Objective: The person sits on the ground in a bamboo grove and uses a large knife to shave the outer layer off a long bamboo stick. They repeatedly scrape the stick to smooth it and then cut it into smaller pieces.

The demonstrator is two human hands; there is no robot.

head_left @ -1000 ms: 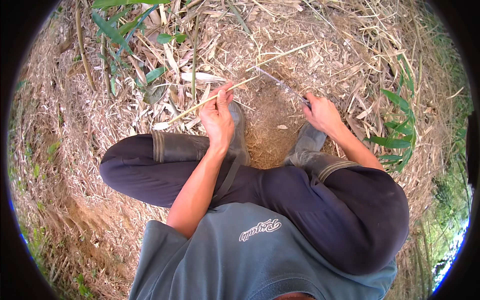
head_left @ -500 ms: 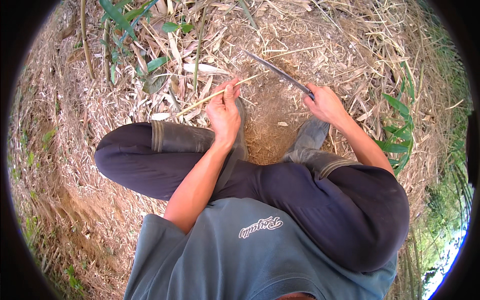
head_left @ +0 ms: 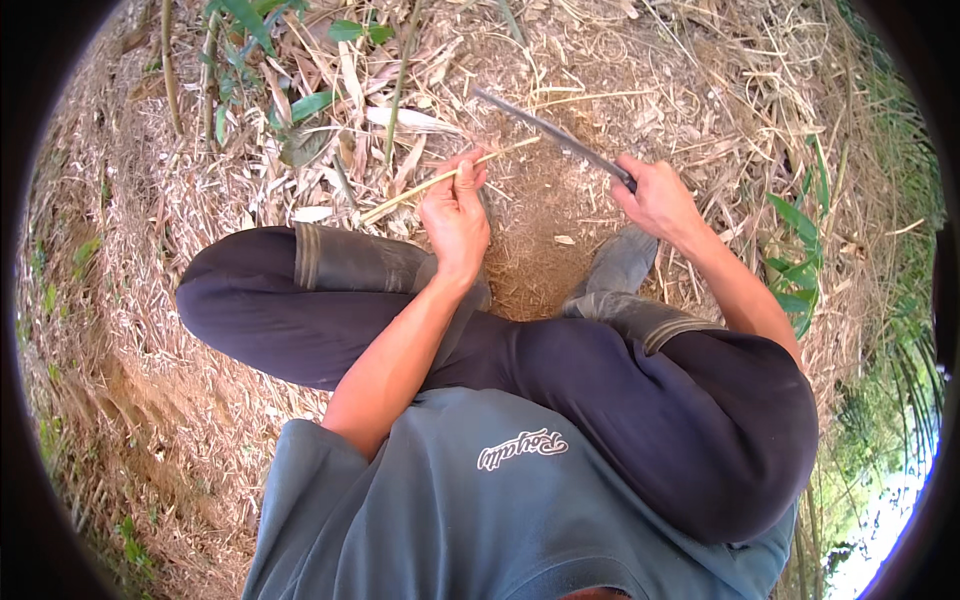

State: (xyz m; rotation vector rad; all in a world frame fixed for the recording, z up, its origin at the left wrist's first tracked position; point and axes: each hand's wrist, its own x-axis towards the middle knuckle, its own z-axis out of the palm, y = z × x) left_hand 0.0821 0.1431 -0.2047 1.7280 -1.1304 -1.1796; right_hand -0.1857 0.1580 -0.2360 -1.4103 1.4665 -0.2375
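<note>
We see the left hand (head_left: 455, 215) pinching a thin pale strip (head_left: 410, 194) and, apart from it, the right hand (head_left: 657, 200) clasped on one end of a long knife (head_left: 561, 138).

1. From where I stand, the left hand (head_left: 456, 215), just above the frame's middle, pinches a slender pale-yellow stick (head_left: 512, 149) between thumb and fingers, slanting up to the right.
2. Right of centre, the right hand (head_left: 655, 200) grips a long-bladed knife (head_left: 555, 131), its blade pointing to the upper left.
3. The stick's upper end sits close by the blade; I can't tell whether they touch.
4. Dark boots (head_left: 612, 275) and navy trousers (head_left: 640, 400) fill the middle; a teal T-shirt (head_left: 420, 510) spreads across the bottom.
5. Dry leaf litter (head_left: 200, 200) covers the ground, with green leaves (head_left: 795, 220) at right.
</note>
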